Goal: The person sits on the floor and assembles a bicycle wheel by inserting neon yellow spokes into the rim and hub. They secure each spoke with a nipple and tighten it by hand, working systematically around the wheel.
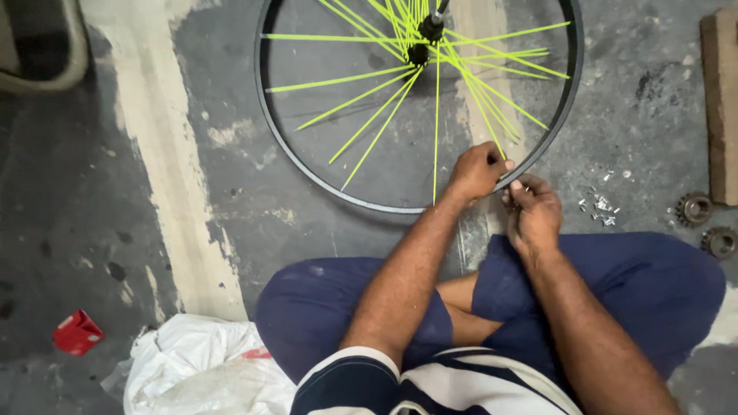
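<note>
A black bicycle wheel rim [286, 146] with bright yellow-green spokes [377, 115] lies flat on the concrete floor in front of my crossed legs. My left hand [477, 169] pinches the end of one spoke at the rim's near edge. My right hand [530, 211] is just beside it, fingers closed at the outside of the rim at the same spot; whatever small part it holds is hidden. The black hub [421, 42] sits at the top of the view.
A scatter of small silver nipples [601, 206] lies on the floor right of my hands. Two metal sprockets [694, 207] sit farther right, below a wooden block [721, 100]. A white plastic bag [196, 369] and a red piece [75, 332] lie at lower left.
</note>
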